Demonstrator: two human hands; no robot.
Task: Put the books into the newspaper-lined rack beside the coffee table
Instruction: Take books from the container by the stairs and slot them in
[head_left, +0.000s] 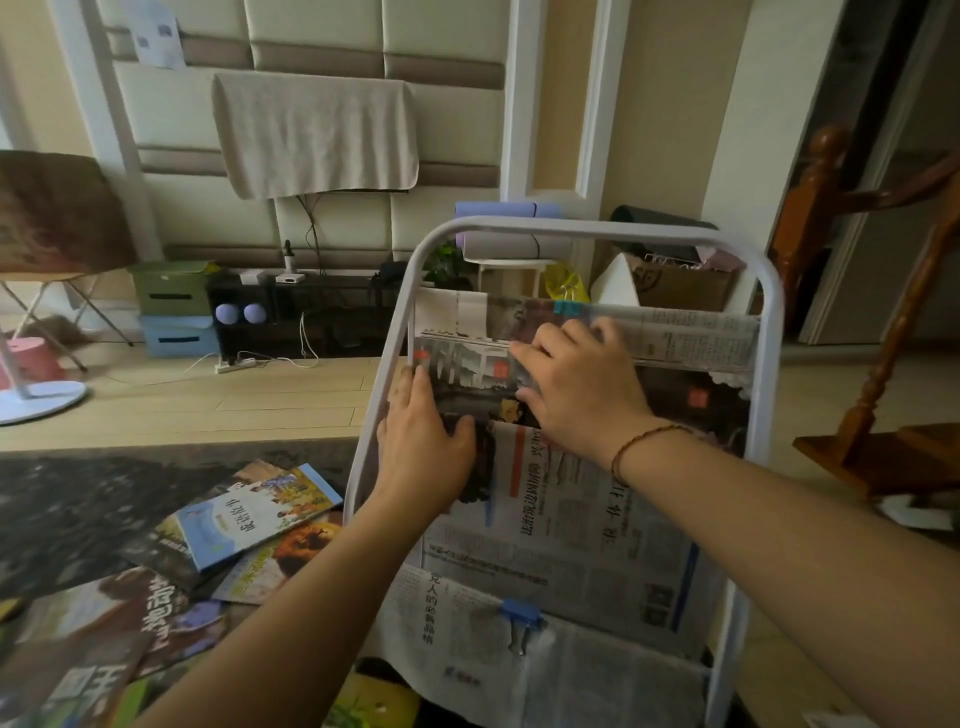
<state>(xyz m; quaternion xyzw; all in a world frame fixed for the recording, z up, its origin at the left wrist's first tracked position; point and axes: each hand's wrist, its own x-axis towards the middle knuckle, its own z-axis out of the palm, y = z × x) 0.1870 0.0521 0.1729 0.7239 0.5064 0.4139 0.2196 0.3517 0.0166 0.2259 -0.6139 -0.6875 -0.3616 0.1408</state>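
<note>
A white-framed rack (774, 332) lined with newspaper (571, 525) stands right of the dark coffee table (78, 499). A dark-covered book (472, 382) sits upright in the rack's middle pocket. My left hand (426, 447) grips the book's left edge, thumb across its cover. My right hand (576, 384) holds its top right corner, fingers curled over the top. Another dark book (696, 405) stands in the same pocket to the right. Several more books, among them a blue one (254, 514), lie scattered on the table.
A blue binder clip (519, 618) pins the lower newspaper, a teal clip (569, 307) the top row. Behind the rack stand a cardboard box (680, 286) and rolled mats. A wooden stair post (810, 208) rises at right, a fan base (36, 395) at left.
</note>
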